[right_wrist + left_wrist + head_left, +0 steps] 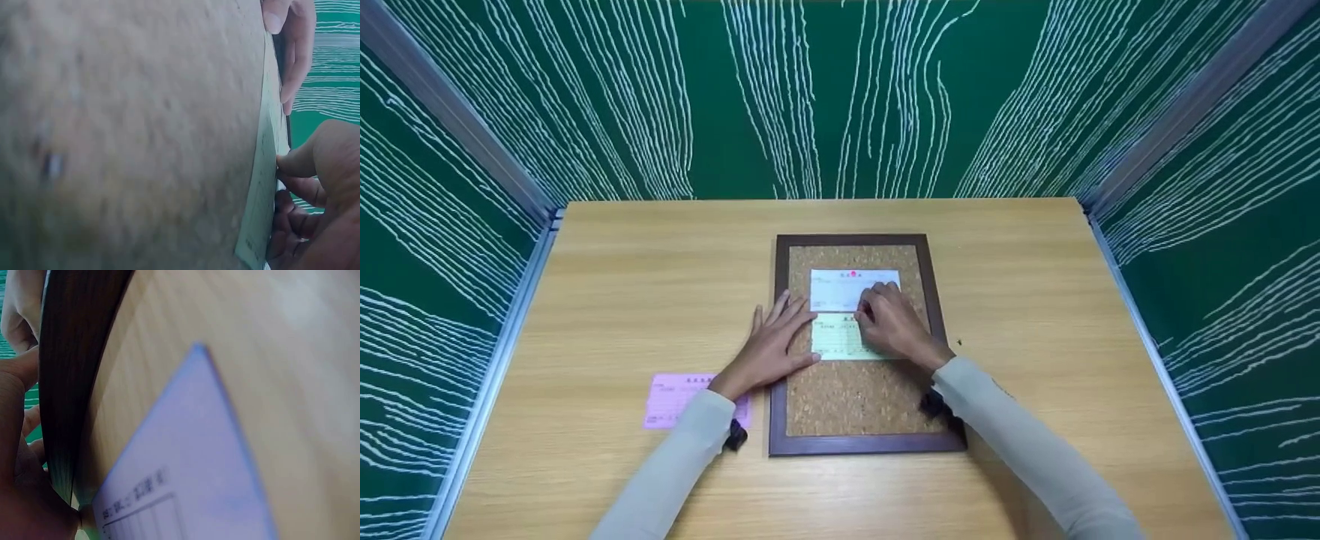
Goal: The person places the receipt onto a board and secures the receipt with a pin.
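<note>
A cork board [855, 397] in a dark wooden frame lies on the table. A white printed slip [832, 289] is fixed near its top with a red push pin [853, 274]. Just below lies a green printed slip [832, 341]. My left hand [772, 341] spreads over the frame's left side, its fingertips and thumb touching the green slip's left edge. My right hand [892, 322] bends over the green slip's upper part. There, in the right wrist view, thumb and forefinger [298, 163] pinch at the paper; the small thing between them is hidden.
A pink printed slip [679, 397] lies on the table [645, 300] left of the board, partly under my left forearm. Green walls with white wavy lines [750, 97] stand around the table. A tiny dark speck [959, 343] lies right of the board.
</note>
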A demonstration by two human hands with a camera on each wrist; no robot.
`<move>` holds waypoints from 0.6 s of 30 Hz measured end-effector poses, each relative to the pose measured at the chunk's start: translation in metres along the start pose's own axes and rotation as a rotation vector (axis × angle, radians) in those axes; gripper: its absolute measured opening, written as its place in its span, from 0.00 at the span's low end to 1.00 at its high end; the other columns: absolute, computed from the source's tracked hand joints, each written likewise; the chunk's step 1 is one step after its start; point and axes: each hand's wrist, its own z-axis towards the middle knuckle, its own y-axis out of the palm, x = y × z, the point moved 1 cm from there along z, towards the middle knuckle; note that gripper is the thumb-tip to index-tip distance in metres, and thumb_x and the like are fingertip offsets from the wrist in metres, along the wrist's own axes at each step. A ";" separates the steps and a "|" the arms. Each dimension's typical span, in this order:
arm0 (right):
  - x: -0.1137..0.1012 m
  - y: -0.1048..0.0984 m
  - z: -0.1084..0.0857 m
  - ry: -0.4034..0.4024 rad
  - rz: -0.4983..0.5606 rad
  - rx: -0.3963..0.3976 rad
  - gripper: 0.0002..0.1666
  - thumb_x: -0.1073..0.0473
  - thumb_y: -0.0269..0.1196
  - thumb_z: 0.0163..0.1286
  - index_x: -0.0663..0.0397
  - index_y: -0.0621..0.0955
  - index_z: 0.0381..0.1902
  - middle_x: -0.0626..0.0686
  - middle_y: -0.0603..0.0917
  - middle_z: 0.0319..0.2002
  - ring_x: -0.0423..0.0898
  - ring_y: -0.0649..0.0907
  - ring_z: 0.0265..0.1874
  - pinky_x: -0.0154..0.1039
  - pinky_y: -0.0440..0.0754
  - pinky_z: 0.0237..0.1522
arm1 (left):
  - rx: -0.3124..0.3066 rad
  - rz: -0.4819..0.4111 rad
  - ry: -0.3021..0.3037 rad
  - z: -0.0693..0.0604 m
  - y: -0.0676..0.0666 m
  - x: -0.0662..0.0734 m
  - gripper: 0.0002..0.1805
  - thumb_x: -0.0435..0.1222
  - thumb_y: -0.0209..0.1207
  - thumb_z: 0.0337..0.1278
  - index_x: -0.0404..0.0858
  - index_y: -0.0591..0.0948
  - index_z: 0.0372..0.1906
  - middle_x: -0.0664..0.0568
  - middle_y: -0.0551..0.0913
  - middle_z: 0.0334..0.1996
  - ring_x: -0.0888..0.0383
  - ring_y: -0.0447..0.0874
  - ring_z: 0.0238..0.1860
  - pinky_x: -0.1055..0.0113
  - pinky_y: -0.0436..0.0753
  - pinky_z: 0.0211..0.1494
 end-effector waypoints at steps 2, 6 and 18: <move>0.002 0.000 0.000 -0.019 0.023 0.016 0.07 0.59 0.67 0.80 0.58 0.87 0.41 0.54 0.83 0.41 0.53 0.79 0.44 0.49 0.81 0.45 | 0.004 0.001 0.003 0.000 0.000 0.000 0.43 0.57 0.70 0.69 0.45 0.72 0.83 0.47 0.55 0.89 0.42 0.37 0.91 0.26 0.31 0.84; 0.006 0.001 -0.001 -0.060 0.085 0.039 0.06 0.61 0.69 0.79 0.57 0.87 0.40 0.53 0.83 0.40 0.52 0.79 0.42 0.48 0.80 0.44 | 0.004 0.004 0.005 0.000 0.000 0.000 0.43 0.56 0.70 0.70 0.46 0.72 0.83 0.47 0.55 0.90 0.41 0.37 0.91 0.25 0.31 0.84; 0.015 0.000 0.000 -0.122 0.149 0.038 0.06 0.62 0.70 0.77 0.57 0.89 0.37 0.54 0.85 0.40 0.52 0.79 0.42 0.48 0.79 0.46 | -0.007 -0.002 -0.013 0.000 -0.002 0.002 0.44 0.57 0.69 0.70 0.47 0.71 0.84 0.49 0.54 0.90 0.43 0.36 0.91 0.27 0.31 0.84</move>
